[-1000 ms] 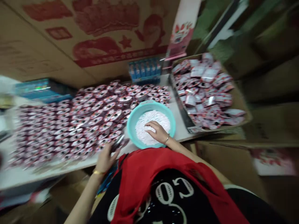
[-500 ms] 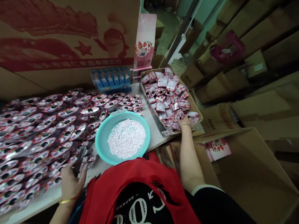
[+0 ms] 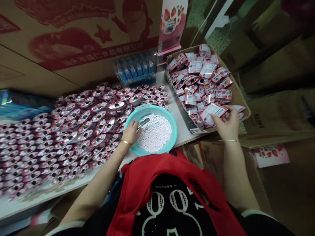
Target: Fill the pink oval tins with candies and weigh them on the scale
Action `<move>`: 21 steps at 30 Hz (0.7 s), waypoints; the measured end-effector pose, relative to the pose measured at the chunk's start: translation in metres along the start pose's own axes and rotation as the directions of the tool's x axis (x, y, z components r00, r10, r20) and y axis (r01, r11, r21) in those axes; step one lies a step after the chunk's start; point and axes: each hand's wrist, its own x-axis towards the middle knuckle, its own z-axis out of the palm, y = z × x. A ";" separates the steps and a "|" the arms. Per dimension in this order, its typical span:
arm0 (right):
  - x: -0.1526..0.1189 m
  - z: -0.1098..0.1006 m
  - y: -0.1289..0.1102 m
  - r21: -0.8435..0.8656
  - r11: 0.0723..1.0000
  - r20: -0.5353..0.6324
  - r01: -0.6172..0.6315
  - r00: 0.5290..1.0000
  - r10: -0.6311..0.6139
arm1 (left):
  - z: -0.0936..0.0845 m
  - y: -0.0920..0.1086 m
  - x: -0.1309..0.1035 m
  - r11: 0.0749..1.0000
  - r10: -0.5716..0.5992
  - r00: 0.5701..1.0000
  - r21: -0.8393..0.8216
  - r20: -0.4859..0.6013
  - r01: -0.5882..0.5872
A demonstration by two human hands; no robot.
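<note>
My left hand (image 3: 131, 132) is closed on a metal scoop (image 3: 143, 123), whose end lies over the small pale pellets (image 3: 155, 134) in a turquoise basin (image 3: 173, 126). My right hand (image 3: 227, 123) pinches a pink-and-white packet (image 3: 216, 110) between thumb and fingers, at the near right corner of a cardboard tray (image 3: 242, 101). The tray holds a heap of similar strawberry-print packets (image 3: 195, 67). Left of the basin, many packets (image 3: 85, 135) stand in rows with dark round openings facing up.
Blue boxes (image 3: 134, 69) in clear wrap stand behind the basin, beside a tall pink strawberry-print pouch (image 3: 172, 24). A large printed carton (image 3: 81, 36) backs the table (image 3: 180, 129). More blue packs (image 3: 22, 106) lie at far left. Cartons (image 3: 268, 114) are at right.
My left hand has moved from the standing packets to the basin with the scoop. My right hand has lifted a packet at the tray's corner. The camera view has shifted.
</note>
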 end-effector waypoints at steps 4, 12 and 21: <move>-0.031 0.006 -0.028 0.350 0.889 0.516 -0.295 0.853 0.081 | -0.012 -0.031 -0.041 0.969 -0.244 0.969 0.024 -0.038 0.245; -0.098 0.041 -0.064 0.329 0.640 0.944 -0.695 0.264 -0.199 | 0.028 -0.019 -0.075 0.814 -0.504 0.863 -0.329 0.011 0.479; -0.134 0.037 -0.054 0.315 0.499 0.947 -0.807 0.299 -0.114 | 0.005 0.030 -0.084 0.800 -0.364 0.911 -0.565 -0.193 0.200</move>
